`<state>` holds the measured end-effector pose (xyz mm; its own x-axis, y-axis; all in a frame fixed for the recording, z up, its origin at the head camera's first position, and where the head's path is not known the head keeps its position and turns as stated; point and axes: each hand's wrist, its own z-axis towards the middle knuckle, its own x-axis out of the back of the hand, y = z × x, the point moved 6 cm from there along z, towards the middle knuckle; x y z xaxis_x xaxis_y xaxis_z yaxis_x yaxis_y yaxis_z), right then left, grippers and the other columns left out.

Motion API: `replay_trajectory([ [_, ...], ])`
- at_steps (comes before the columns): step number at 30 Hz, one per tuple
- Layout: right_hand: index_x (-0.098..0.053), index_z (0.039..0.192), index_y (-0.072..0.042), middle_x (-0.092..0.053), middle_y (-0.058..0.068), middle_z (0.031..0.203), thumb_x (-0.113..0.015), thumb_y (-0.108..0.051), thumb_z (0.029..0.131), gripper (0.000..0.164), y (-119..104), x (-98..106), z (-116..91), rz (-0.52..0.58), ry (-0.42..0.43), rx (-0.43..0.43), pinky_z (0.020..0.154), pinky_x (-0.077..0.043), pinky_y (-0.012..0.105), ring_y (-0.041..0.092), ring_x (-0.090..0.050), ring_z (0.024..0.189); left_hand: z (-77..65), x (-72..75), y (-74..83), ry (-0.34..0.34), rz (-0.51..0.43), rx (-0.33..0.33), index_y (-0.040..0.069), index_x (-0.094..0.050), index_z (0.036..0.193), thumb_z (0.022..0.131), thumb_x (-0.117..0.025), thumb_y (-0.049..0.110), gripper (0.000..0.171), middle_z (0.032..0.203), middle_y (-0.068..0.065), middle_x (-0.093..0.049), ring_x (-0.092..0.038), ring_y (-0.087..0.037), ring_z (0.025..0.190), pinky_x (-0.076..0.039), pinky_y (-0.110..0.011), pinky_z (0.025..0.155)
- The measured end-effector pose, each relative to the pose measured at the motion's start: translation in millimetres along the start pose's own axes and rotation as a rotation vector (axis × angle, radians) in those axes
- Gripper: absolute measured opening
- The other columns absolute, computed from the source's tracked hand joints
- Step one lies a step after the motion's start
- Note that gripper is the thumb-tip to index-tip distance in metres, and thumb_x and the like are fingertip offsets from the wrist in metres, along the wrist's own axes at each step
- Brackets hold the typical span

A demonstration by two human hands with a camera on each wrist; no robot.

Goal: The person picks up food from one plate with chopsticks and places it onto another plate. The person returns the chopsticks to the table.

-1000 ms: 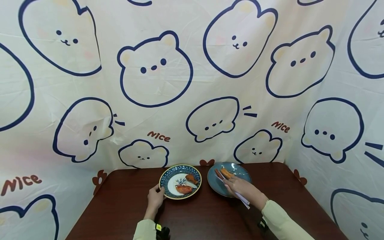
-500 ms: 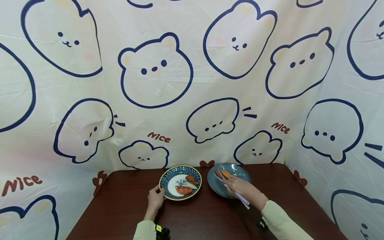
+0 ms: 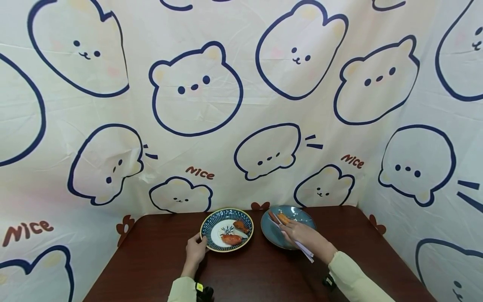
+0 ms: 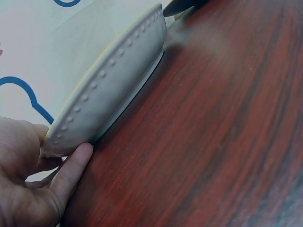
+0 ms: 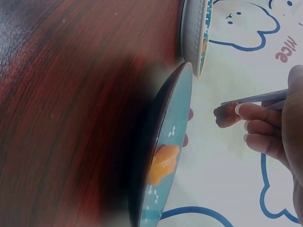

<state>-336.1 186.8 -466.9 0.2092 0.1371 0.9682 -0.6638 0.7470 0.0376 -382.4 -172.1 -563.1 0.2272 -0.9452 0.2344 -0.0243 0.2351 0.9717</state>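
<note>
At the near left rim of a blue-and-white patterned plate (image 3: 210, 238), my left hand (image 3: 195, 251) grips the edge, thumb on top and fingers below. The left wrist view shows a fingertip touching the plate's white underside (image 4: 111, 80). My right hand (image 3: 307, 239) holds a pair of pale chopsticks (image 3: 306, 252) over the blue plate (image 3: 271, 235). By their tips is a reddish-brown piece of food (image 5: 227, 116), apart from the plate in the right wrist view. On the blue plate lies an orange-yellow piece of food (image 5: 164, 164).
On the patterned plate lie a browned drumstick-like piece (image 3: 240, 226) and an orange-red piece of food (image 3: 231, 239). Both plates stand side by side near the back edge of the dark wooden table (image 3: 241, 277). A cartoon-printed curtain (image 3: 226, 105) closes off the back and sides.
</note>
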Motion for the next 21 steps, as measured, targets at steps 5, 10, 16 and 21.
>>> replay_trajectory([
  [5, -0.067, 0.129, 0.002, -0.069, 0.020, 0.128, -0.055, -0.015, 0.103, 0.034, -1.2, -0.2, 1.3, 0.003, 0.012, -0.002, 0.091, -0.057, 0.052, 0.042, -0.066, 0.114, -0.9, 0.0, -1.3, -0.006, 0.000, 0.007, -0.016, -0.045, 0.143, 0.102, -0.050, 0.009, 0.048, 0.117, -0.033, -0.065, -0.072, -0.026, 0.092, -0.061, -0.028, 0.069],
  [10, -0.066, 0.132, 0.001, -0.067, 0.019, 0.132, -0.052, -0.017, 0.105, 0.036, -2.0, 0.2, 2.1, 0.043, -0.015, -0.033, 0.097, -0.054, 0.054, 0.043, -0.063, 0.120, -0.7, -0.3, -1.0, -0.006, -0.004, 0.008, -0.016, -0.044, 0.144, 0.103, -0.050, 0.009, 0.049, 0.120, -0.034, -0.063, -0.072, -0.027, 0.094, -0.062, -0.029, 0.071],
  [16, -0.067, 0.130, 0.001, -0.070, 0.018, 0.126, -0.054, -0.016, 0.104, 0.034, -8.0, 5.6, 6.0, 0.008, 0.007, -0.009, 0.095, -0.056, 0.051, 0.036, -0.068, 0.114, -0.5, -0.6, -0.5, -0.006, -0.003, 0.009, -0.016, -0.044, 0.144, 0.103, -0.049, 0.009, 0.049, 0.121, -0.034, -0.063, -0.072, -0.027, 0.094, -0.062, -0.029, 0.070],
  [21, -0.068, 0.129, 0.002, -0.070, 0.020, 0.125, -0.055, -0.014, 0.102, 0.034, -11.3, 6.2, 9.8, 0.004, 0.022, 0.003, 0.093, -0.057, 0.052, 0.040, -0.066, 0.115, -1.1, -1.3, -0.9, -0.002, -0.009, 0.011, -0.016, -0.045, 0.144, 0.103, -0.050, 0.010, 0.049, 0.120, -0.034, -0.063, -0.072, -0.028, 0.094, -0.062, -0.028, 0.069],
])
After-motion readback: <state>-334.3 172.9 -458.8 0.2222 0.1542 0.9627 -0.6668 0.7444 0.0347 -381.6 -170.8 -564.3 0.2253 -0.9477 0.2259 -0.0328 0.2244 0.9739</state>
